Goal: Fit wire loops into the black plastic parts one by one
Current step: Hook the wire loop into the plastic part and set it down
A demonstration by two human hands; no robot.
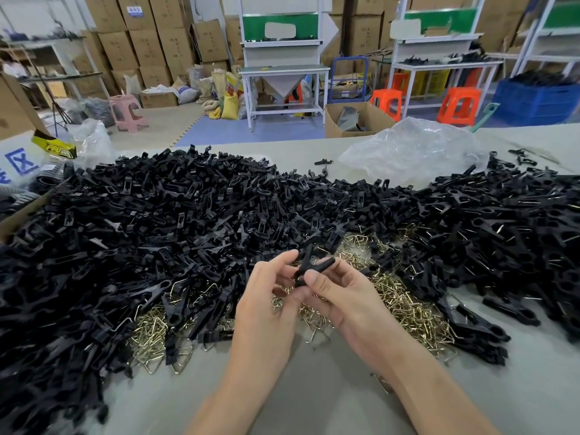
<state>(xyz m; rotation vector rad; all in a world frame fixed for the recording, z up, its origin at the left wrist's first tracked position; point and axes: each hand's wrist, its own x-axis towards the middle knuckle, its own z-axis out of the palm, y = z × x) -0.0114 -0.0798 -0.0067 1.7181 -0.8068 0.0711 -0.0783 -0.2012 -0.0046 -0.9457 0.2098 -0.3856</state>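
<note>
Both hands pinch one black plastic clip (309, 267) just above the brass wire loops (405, 306): left hand (266, 306) grips its lower end, right hand (342, 296) steadies it, long axis tilting up-right.

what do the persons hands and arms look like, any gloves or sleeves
Both are bare: the left hand and right hand wear no gloves, rings or watch, and no sleeves show on the forearms down to the frame's bottom edge. Fingernails are short and unpainted.
</note>
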